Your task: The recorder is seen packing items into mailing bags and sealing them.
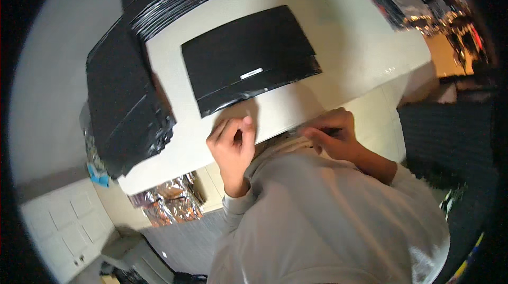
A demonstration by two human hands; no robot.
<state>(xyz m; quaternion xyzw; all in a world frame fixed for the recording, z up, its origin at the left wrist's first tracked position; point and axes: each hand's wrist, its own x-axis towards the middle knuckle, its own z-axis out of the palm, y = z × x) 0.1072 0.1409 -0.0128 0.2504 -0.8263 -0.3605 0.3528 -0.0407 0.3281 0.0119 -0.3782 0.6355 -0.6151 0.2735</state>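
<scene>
A flat black plastic mailing bag (pixel 246 53) lies on the white table (pixel 370 46), with a small white label strip near its lower edge. Just below that edge is my left hand (pixel 232 141), its fingers curled in and thumb raised. A faint pale sliver shows at its fingertips, too small to name. My right hand (pixel 336 133) is by the table's near edge, close to my body. Its thumb and fingers are closed together, and something dark and partly clear shows by them, mostly hidden.
Black bags (pixel 180 6) lie in a thick stack at the far left, one with a white label. Another black pile (pixel 124 93) covers the table's left side. Shiny packages (pixel 172 199) sit below the left end. Dark and shiny packets (pixel 386 1) lie at the far right.
</scene>
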